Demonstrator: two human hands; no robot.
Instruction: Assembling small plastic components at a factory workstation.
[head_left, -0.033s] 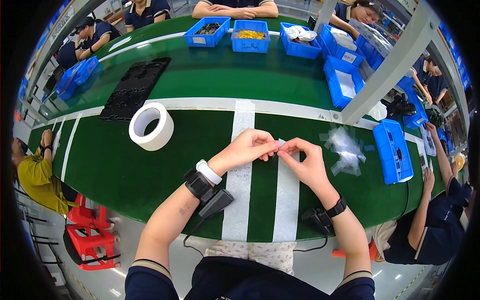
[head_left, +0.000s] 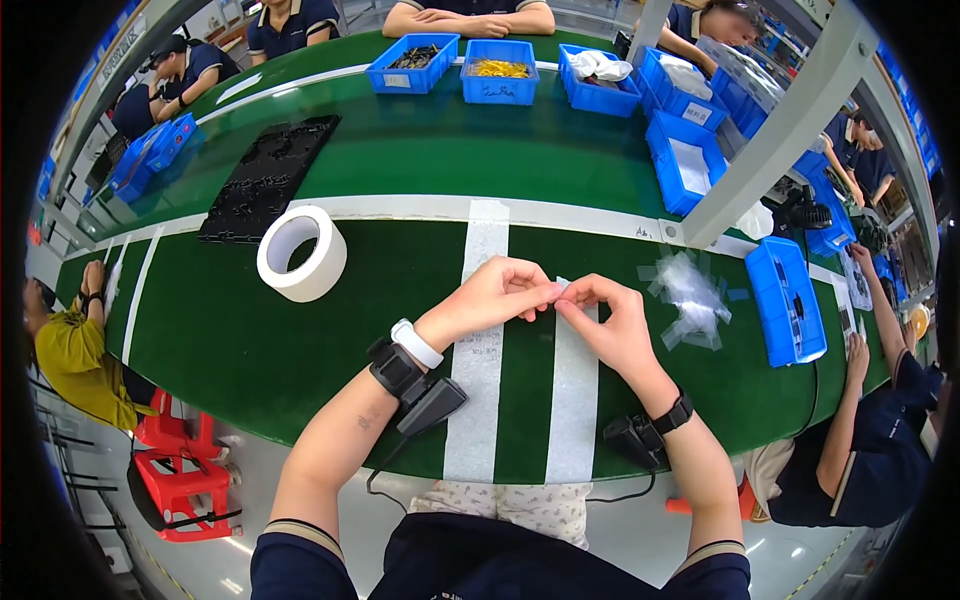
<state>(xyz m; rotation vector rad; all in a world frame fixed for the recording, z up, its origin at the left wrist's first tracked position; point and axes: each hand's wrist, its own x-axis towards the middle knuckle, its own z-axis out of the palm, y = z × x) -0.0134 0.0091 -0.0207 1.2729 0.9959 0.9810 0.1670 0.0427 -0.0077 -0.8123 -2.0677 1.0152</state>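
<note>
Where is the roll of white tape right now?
In the head view, the roll of white tape lies on the green table, left of the left hand, just below the black tray.

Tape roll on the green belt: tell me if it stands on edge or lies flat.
Lying flat. The white tape roll rests on its side face on the green belt, its round hole facing up toward the camera.

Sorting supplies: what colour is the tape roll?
White, the tape roll, clearest in the head view.
</note>
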